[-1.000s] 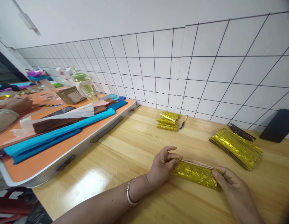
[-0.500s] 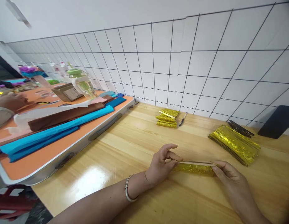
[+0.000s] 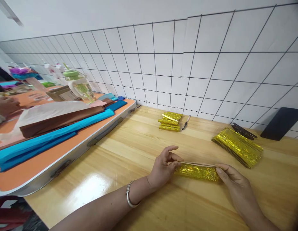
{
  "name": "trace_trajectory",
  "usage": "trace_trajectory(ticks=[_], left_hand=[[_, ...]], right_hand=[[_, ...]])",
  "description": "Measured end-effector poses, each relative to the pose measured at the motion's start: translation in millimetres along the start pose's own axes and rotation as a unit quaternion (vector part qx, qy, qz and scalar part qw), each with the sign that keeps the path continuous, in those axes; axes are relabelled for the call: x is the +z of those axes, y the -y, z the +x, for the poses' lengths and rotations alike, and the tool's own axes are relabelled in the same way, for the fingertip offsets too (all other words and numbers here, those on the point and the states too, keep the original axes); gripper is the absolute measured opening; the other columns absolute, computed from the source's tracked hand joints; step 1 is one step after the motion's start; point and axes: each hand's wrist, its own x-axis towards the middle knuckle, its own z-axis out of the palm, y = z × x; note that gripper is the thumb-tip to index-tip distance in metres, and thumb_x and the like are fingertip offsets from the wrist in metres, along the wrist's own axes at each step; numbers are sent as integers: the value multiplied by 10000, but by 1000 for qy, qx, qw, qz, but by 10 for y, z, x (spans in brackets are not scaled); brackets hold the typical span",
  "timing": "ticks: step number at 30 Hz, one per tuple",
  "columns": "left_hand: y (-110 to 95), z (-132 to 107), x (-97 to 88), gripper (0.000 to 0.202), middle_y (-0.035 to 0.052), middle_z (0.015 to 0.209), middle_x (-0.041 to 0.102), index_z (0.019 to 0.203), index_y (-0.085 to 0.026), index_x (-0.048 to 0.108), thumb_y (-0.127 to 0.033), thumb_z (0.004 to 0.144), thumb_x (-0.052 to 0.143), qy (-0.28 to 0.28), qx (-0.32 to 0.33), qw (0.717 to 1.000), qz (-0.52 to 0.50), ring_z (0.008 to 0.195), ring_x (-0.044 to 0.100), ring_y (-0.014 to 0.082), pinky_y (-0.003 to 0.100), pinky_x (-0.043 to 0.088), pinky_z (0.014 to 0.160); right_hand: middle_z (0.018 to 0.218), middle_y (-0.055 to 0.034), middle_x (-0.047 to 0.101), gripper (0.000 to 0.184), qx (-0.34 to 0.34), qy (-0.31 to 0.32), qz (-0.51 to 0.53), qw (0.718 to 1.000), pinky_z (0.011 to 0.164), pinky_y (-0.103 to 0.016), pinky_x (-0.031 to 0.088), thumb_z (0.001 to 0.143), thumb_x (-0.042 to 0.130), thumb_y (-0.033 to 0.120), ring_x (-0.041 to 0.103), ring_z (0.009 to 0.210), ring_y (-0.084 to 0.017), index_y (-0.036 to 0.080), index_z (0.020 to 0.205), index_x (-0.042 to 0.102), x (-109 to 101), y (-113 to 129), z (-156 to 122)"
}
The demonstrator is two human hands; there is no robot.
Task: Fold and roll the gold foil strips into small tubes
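Note:
Between my two hands a strip of shiny gold foil (image 3: 198,172) is stretched just above the wooden table, with a thin pale edge along its top. My left hand (image 3: 163,167) pinches its left end between thumb and a finger, the index finger raised. At the other end, my right hand (image 3: 232,179) grips the foil with the thumb in front and the fingers behind. A stack of flat gold foil sheets (image 3: 239,147) lies behind my right hand. Farther back sit several gold foil rolls (image 3: 170,122), beside a pen (image 3: 186,122).
A black hair clip (image 3: 243,131) and a dark phone (image 3: 281,123) are by the tiled wall. To the left, an orange folding table (image 3: 64,150) bears blue and brown paper (image 3: 62,120), a cardboard box (image 3: 62,93) and a green-lidded bottle (image 3: 79,84). Another person's hand (image 3: 5,106) is there.
The foil strip has tilted so more of its gold face shows. Both hands keep their hold on it. The view has shifted slightly to the right.

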Motion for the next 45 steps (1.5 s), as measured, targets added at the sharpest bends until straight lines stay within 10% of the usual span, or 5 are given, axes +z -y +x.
trace_trajectory(ticks=[14, 24, 34, 45], left_hand=[[113, 66, -37, 424, -17, 788, 593, 1177, -222, 400, -97, 786, 502, 47, -18, 981, 187, 692, 558, 108, 223, 452, 638], [168, 64, -45, 446, 56, 991, 586, 1222, -198, 406, -84, 798, 479, 99, 113, 849, 507, 917, 528, 197, 360, 446, 830], [-148, 105, -17, 227, 72, 1048, 593, 1082, -212, 544, -183, 900, 413, 324, 261, 765, 492, 975, 521, 189, 306, 412, 870], [-69, 5, 32, 251, 76, 1088, 558, 1095, -192, 536, -191, 855, 462, 311, 234, 750, 535, 1002, 480, 210, 331, 381, 890]], right_hand=[[716, -3, 590, 187, -185, 34, -317, 930, 729, -322, 370, 822, 504, 313, 505, 765, -189, 225, 676, 580, -7, -7, 105], [739, -26, 568, 116, -240, 10, -439, 866, 699, -329, 352, 802, 501, 248, 475, 768, -205, 219, 696, 538, 44, -20, 83], [766, -34, 582, 61, -254, 2, -435, 864, 695, -333, 353, 774, 514, 243, 480, 782, -214, 225, 731, 553, 22, -100, 116], [841, -31, 615, 87, -241, 3, -412, 879, 762, -347, 373, 769, 521, 244, 507, 850, -218, 227, 808, 597, 19, -85, 116]])
